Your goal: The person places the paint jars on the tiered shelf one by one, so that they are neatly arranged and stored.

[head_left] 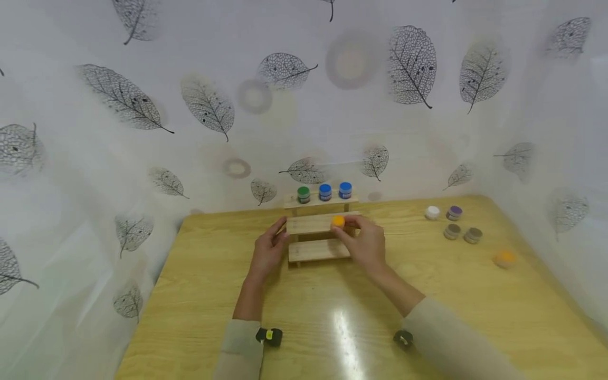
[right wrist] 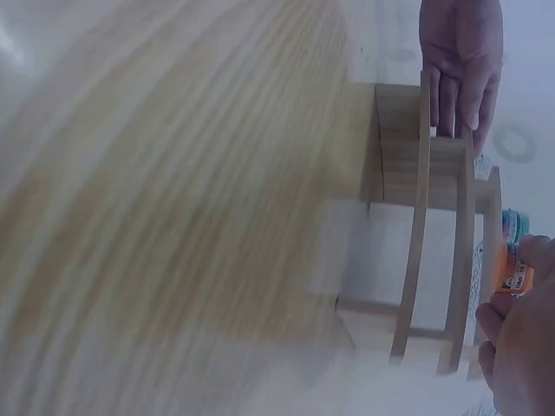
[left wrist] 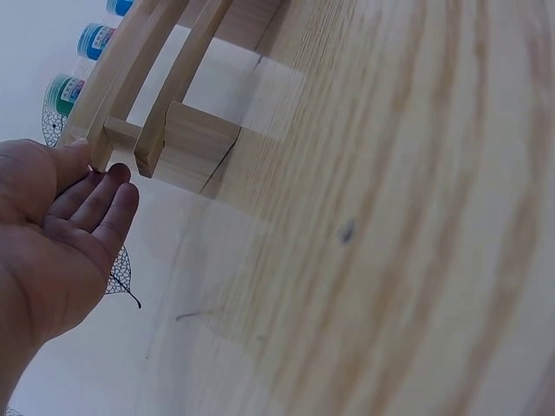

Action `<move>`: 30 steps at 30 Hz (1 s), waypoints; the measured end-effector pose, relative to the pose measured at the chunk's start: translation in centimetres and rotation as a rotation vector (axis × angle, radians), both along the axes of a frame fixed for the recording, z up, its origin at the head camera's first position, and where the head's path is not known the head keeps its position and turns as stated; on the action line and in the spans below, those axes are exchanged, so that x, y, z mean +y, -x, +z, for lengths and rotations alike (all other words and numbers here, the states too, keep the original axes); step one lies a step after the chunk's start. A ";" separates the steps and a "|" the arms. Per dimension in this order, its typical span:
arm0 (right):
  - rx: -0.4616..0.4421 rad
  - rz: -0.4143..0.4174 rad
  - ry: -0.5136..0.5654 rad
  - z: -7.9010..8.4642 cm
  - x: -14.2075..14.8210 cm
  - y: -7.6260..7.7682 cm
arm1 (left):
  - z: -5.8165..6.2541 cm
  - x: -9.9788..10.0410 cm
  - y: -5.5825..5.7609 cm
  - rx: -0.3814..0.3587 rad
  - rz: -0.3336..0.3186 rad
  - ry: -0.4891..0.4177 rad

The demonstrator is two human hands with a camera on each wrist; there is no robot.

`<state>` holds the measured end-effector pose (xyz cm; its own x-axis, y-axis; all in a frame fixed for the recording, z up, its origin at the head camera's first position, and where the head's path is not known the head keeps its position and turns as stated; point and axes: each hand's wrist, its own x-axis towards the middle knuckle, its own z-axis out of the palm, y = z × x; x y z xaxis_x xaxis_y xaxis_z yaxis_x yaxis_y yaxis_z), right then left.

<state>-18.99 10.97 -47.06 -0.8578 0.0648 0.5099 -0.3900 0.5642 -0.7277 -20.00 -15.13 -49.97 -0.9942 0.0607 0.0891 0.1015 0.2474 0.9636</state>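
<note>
A small three-tier wooden rack stands at the back of the table. My right hand pinches an orange paint jar at the right part of the middle tier; in the right wrist view its label shows between thumb and fingers. Whether the jar's base touches the shelf, I cannot tell. At the rack's left end, my left hand grips the middle tier between thumb and fingers, as the left wrist view also shows. The top tier carries a green jar and two blue jars.
On the table's right side stand a white-lidded jar, a purple jar, two greyish-brown jars and an orange-lidded jar. A leaf-patterned curtain hangs close behind the rack and along both sides.
</note>
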 end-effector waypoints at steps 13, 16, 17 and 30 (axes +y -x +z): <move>-0.062 0.060 -0.019 0.7 -5.0 2.0 | 0.3 0.0 -0.2 -0.011 0.015 -0.004; -0.060 0.058 -0.045 0.5 -5.6 2.3 | 0.2 0.0 -0.1 -0.009 0.013 -0.002; -0.061 0.053 -0.055 0.3 -5.8 2.4 | 0.2 0.0 -0.1 -0.010 0.012 -0.001; -0.064 0.032 -0.073 -0.6 -7.4 3.2 | 0.3 -0.2 0.1 -0.001 -0.001 0.011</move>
<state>-22.15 3.58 -47.62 -0.8899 0.0010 0.4561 -0.3627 0.6047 -0.7091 -20.12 -15.29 -49.71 -0.9943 0.0622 0.0871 0.1004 0.2584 0.9608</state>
